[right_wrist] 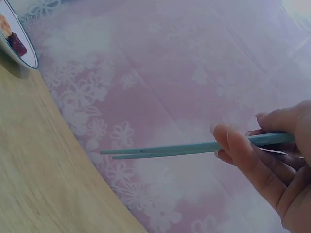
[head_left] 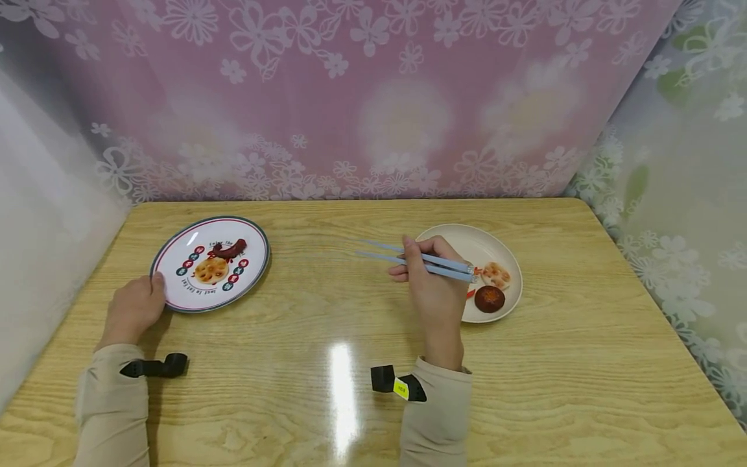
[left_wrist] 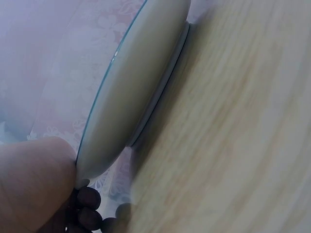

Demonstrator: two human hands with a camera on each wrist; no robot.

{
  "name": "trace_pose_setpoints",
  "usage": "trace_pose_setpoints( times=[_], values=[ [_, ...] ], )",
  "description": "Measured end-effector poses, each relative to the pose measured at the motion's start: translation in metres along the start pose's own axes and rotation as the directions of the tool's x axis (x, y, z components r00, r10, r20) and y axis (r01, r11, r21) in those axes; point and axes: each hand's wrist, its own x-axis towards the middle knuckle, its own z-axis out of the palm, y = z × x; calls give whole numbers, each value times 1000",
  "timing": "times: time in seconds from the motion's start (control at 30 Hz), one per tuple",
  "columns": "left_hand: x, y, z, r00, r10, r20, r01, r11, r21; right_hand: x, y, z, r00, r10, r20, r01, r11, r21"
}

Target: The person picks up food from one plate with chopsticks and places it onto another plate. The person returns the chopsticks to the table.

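My left hand (head_left: 133,307) grips the near-left rim of a white plate (head_left: 181,253) with blue and red bands, thumb over the edge and fingers below. On that plate lie a round, pale browned food piece (head_left: 211,271) and a curved dark red food piece (head_left: 231,249). A pair of light blue chopsticks (head_left: 434,264) is held in my right hand (head_left: 434,285), tips pointing left with nothing between them. The right wrist view shows the chopsticks (right_wrist: 170,150) almost together. Behind and below this hand sits a cream plate (head_left: 467,233), partly hidden, bearing a browned flat piece (head_left: 496,275) and a dark brown round piece (head_left: 489,299).
Both plates stand on a wooden table (head_left: 327,279). A pink flowered curtain (head_left: 350,97) hangs along its far edge, with pale curtains (head_left: 688,220) at the sides. Bare wood separates the two plates.
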Motion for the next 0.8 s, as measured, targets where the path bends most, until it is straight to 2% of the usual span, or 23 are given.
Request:
trace_pose_setpoints(
  times=[0.17, 0.33, 0.4, 0.57, 0.7, 0.8],
  values=[
    [-2, 0, 0, 1000, -15, 6, 15, 1000, 1, 1, -5, -16, 997, 57, -56, -59, 998, -33],
    [-2, 1, -1, 1000, -14, 3, 14, 1000, 2, 3, -10, -39, 977, 115, -178, -125, 991, -47],
    [-2, 2, -1, 1000, -10, 1, 10, 1000, 1, 3, -10, -48, 962, 126, -244, -144, 988, -55],
    [-2, 2, -1, 1000, 1, 1, -1, 1000, 1, 4, -10, -66, 905, 118, -409, -154, 987, -55],
    [-2, 2, -2, 1000, 3, 2, -3, 1000, 6, 5, -9, -77, 871, 99, -481, -111, 994, 2],
    [-2, 2, -2, 1000, -2, 4, 2, 1000, 5, 5, -9, -86, 842, 113, -527, -115, 993, 28]
  ],
)
